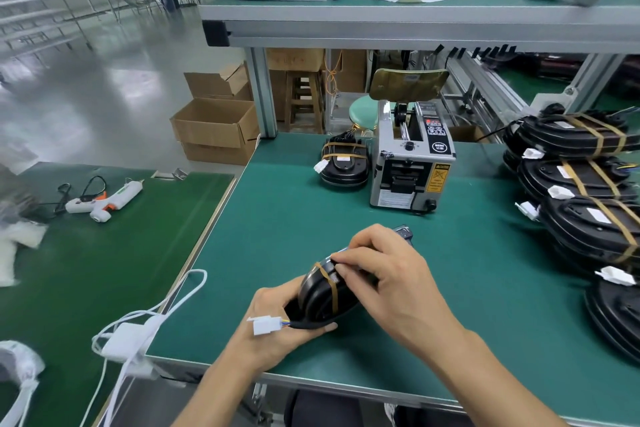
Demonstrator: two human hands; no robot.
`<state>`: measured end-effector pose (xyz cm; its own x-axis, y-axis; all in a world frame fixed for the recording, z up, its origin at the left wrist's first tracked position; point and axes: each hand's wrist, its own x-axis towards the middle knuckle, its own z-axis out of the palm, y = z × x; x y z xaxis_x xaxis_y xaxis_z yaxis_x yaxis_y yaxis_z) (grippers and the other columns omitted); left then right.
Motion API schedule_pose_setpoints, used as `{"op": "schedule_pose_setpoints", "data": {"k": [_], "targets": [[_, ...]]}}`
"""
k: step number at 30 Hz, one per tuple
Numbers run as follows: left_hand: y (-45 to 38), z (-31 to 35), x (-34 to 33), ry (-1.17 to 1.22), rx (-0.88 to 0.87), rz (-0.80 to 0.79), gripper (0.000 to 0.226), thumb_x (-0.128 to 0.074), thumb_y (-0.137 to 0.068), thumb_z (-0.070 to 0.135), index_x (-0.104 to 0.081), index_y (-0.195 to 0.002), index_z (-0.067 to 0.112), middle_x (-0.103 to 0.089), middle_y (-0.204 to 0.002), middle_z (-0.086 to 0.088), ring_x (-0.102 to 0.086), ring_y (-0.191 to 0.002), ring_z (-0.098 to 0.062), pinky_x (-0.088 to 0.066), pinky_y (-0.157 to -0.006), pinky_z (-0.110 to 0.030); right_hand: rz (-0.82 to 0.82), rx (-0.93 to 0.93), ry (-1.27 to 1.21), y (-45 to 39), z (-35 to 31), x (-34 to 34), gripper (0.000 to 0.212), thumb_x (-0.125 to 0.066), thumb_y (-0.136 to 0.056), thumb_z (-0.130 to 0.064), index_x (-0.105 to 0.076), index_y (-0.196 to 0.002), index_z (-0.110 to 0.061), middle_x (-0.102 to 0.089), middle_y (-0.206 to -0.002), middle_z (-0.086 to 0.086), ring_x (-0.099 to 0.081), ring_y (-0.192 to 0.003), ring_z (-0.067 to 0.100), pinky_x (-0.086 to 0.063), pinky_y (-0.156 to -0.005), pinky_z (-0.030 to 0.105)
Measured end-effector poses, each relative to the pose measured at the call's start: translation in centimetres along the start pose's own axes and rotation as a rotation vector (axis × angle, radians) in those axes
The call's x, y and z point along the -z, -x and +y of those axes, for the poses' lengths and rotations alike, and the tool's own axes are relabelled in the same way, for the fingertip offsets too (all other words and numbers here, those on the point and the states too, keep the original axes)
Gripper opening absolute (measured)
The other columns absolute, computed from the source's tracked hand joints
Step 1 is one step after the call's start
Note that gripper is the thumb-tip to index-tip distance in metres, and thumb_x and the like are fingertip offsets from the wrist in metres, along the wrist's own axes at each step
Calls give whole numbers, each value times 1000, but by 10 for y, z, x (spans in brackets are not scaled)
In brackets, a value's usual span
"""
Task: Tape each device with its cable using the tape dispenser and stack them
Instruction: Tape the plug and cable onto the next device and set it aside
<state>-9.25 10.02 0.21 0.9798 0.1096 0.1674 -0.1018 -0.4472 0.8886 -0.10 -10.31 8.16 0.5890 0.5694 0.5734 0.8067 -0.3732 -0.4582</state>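
Note:
A black oval device (320, 295) is tilted on edge over the green table (450, 288), with a strip of tan tape (330, 282) around it. My left hand (277, 319) grips its lower edge and the black cable with a white connector (262, 325). My right hand (384, 270) curls over the top of the device, fingertips pressing on the tape. The grey tape dispenser (410, 163) stands farther back at the centre. One taped device (344, 161) lies just left of the dispenser. A stack of several taped devices (585, 191) lines the right side.
A second green table on the left carries a white glue gun (104, 199) and a white adapter with cables (128, 340). Cardboard boxes (214, 128) sit on the floor behind. A grey shelf (415, 17) overhangs the back of the table.

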Motion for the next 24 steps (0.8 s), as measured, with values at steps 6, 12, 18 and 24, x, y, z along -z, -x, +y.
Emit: {"op": "schedule_pose_setpoints", "data": {"k": [6,12,18,24], "targets": [[-1,0,0,23,2,-3,51,-94,-74,44,-74,-121,43,-81,-98,11,-68,-85,5,-53,-79,-14,-78,-99,-115,-6,1,11,16,-77,-92,-18,-74,-108,-21,-59,-104,-13,-56,-90,-1,-48,-83,20],[0,1,0,-20,3,15,42,-95,-74,44,-73,-109,47,-78,-90,16,-67,-78,4,-50,-73,-11,-173,-8,-13,-10,5,12,20,-73,-96,-20,-77,-115,-22,-59,-107,-6,-58,-97,13,-52,-82,35],[0,2,1,-12,-17,-4,45,-95,-76,42,-73,-113,50,-80,-95,15,-71,-83,3,-53,-76,-13,-19,98,94,1,5,0,13,-73,-97,-19,-78,-108,-16,-61,-101,1,-56,-86,23,-50,-72,39],[0,-3,1,-52,-25,-10,44,-95,-76,46,-73,-114,46,-79,-94,10,-72,-80,-10,-59,-76,-23,145,118,176,13,3,-19,14,-68,-100,-21,-77,-103,-11,-64,-99,4,-56,-80,27,-49,-69,42]]}}
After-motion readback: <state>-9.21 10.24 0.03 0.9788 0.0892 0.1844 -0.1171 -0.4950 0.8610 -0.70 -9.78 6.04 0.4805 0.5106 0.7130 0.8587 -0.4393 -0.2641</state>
